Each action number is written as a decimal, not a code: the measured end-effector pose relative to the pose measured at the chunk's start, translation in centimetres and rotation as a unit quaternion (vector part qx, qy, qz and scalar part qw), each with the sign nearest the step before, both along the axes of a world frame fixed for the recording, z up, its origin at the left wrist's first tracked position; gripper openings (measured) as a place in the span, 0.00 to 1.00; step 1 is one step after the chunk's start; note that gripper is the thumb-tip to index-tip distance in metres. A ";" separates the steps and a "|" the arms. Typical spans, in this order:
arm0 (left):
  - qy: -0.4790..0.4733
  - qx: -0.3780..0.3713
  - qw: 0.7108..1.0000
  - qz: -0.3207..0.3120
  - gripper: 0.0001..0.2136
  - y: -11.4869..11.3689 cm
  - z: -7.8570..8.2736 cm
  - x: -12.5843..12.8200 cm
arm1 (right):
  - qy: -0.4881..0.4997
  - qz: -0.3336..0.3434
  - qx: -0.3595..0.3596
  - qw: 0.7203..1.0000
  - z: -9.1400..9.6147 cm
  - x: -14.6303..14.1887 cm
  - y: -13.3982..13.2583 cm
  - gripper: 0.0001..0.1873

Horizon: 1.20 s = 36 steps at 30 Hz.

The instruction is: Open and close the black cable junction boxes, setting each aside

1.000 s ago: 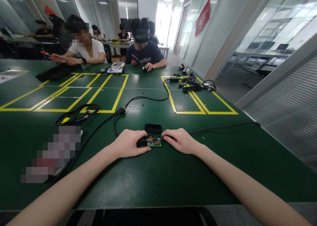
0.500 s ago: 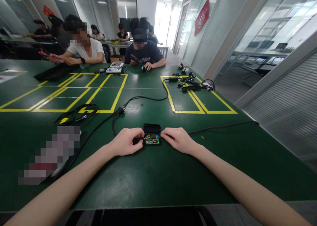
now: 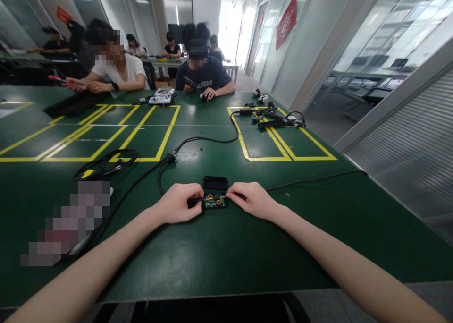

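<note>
A small green circuit board (image 3: 214, 201) with copper coils sits in a black casing on the green table (image 3: 226, 257), right in front of me. My left hand (image 3: 179, 202) is closed on the black cable end at the board's left side. My right hand (image 3: 252, 199) pinches the cable end at the board's right side. A black casing lid (image 3: 215, 182) lies just behind the board, untouched. A black cable (image 3: 311, 179) runs from my right hand toward the right edge.
A long black power cord (image 3: 198, 141) curls across the middle of the table. A coiled cable (image 3: 106, 165) lies at the left. Yellow tape boxes (image 3: 279, 143) mark the tabletop, with more adapters (image 3: 278, 117) at the far right. Two people sit across the table.
Both hands and the board have stayed in nearly the same place. My left fingers curled tighter onto the left end of the board.
</note>
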<state>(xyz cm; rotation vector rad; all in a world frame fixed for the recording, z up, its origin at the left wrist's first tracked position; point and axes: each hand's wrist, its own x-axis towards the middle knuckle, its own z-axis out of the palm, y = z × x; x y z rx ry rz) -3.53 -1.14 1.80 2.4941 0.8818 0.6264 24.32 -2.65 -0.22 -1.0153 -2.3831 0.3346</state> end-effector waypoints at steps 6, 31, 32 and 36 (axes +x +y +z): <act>-0.022 0.013 1.000 -0.016 0.02 0.1 -0.1 0.0 | -0.001 0.026 -0.020 0.999 0.7 0.5 -0.2 0.06; -0.012 0.085 0.994 -0.069 0.09 0.8 0.0 -0.7 | -0.059 0.054 0.097 0.992 1.2 1.4 0.1 0.11; -0.006 0.092 0.993 -0.070 0.09 0.8 0.0 -0.7 | -0.061 0.056 0.098 0.992 1.3 1.3 0.1 0.11; 0.042 0.138 0.986 -0.083 0.10 0.7 0.4 -0.6 | -0.077 0.055 0.095 0.991 1.6 1.2 0.0 0.12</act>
